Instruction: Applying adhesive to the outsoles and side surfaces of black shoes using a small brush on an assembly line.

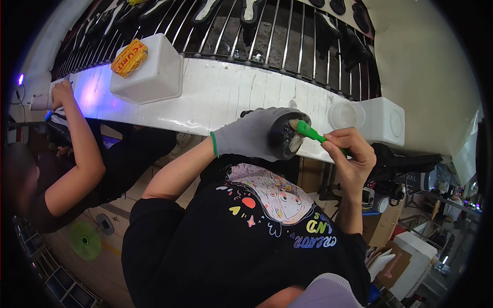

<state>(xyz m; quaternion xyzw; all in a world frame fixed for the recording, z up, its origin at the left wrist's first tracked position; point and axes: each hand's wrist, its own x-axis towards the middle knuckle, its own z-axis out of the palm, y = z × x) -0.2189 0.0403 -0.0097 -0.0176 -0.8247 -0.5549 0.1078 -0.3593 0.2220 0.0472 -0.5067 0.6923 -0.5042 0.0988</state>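
Observation:
My left hand (245,134), in a grey glove with a green cuff, is closed around a black shoe upper (280,137) and tilts its underside toward my right side. Whitish patches show on that underside. Bare and pinched closed, my right hand (355,153) grips the handle of a green brush (311,132). The brush's pale bristles touch the shoe's underside near its upper edge. Both hands are over the near edge of the white bench (226,97). Just beyond my right hand are a clear plastic cup (345,116) and a white plastic container (382,121).
A rack of metal rods (267,41) runs along the far side, with black shoe parts lying on it. A large white container (149,72) with a yellow packet (130,58) on top stands left on the bench. At far left, a co-worker's arm (77,138) reaches to the bench.

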